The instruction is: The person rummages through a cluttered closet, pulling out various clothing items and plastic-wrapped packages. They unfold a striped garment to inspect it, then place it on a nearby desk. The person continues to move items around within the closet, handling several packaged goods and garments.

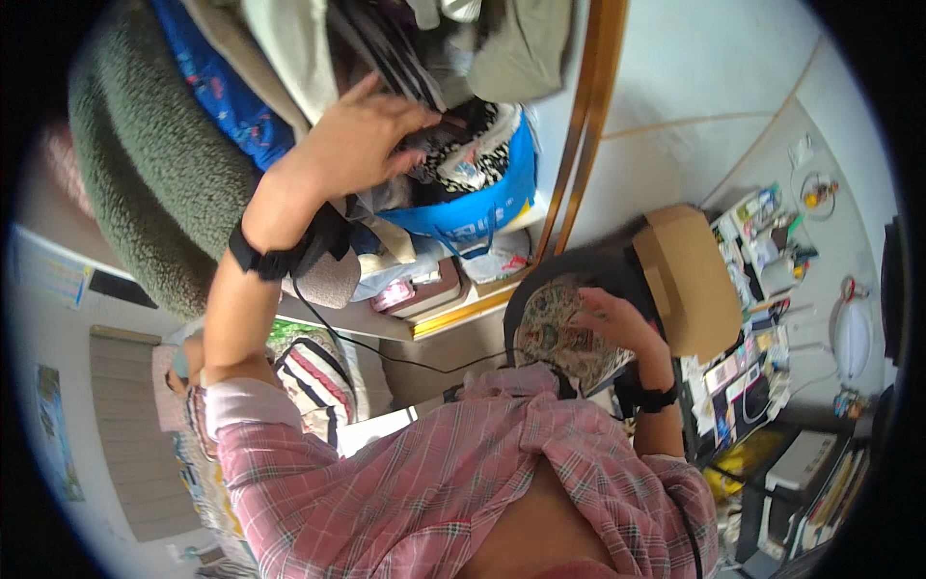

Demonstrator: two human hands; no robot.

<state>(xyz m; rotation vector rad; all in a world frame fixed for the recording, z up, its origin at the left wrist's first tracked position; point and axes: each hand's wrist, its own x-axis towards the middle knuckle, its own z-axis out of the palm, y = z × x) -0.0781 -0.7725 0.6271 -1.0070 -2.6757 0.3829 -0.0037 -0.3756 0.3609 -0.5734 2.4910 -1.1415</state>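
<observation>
My left hand (pixel 372 141) reaches up among hanging clothes in a wardrobe, its fingers spread and nothing seen in them. It is nearest to a dark striped garment (pixel 394 54). Just right of it a blue bag (pixel 470 217) holds black-and-white patterned cloth (pixel 499 155). To the left hang a green fleece garment (pixel 159 145) and a blue printed one (pixel 217 87). Lower right, my right hand (pixel 615 318) is slightly blurred, fingers apart and empty, above a round patterned seat cushion (pixel 553 326).
A cardboard box (pixel 694 289) stands right of the cushion, beside a cluttered desk (pixel 738 391). The wardrobe's wooden frame (pixel 579 145) runs between the clothes and the white wall. A black cable (pixel 405 360) crosses between my wrists. Striped bedding (pixel 315 376) lies lower left.
</observation>
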